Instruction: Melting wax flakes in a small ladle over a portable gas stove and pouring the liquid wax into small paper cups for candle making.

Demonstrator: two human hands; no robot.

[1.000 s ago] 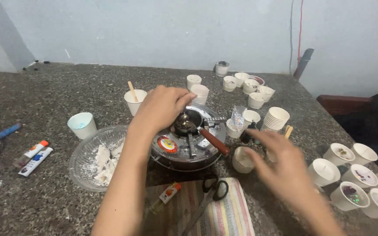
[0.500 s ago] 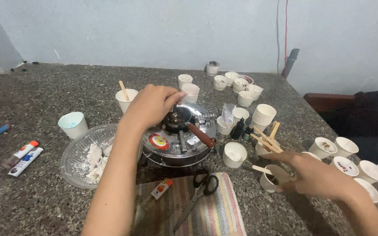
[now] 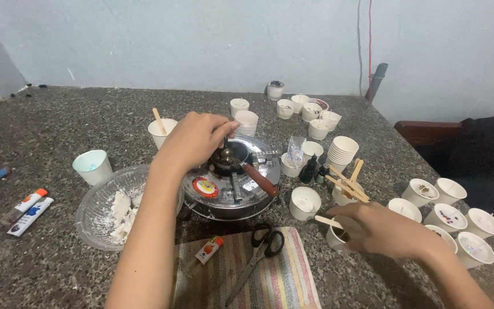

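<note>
Both hands busy, right hand now seemingly gripping paper cup, nearer stove

I'm looking at a makeshift home craft bench: a speckled stone counter against a bare pale wall, a small gas stove under my left hand, paper cups crowding beside my right hand.

Your left hand: arm extended forward, fingers pinched closed | your right hand: palm down, fingers curled low.
</note>
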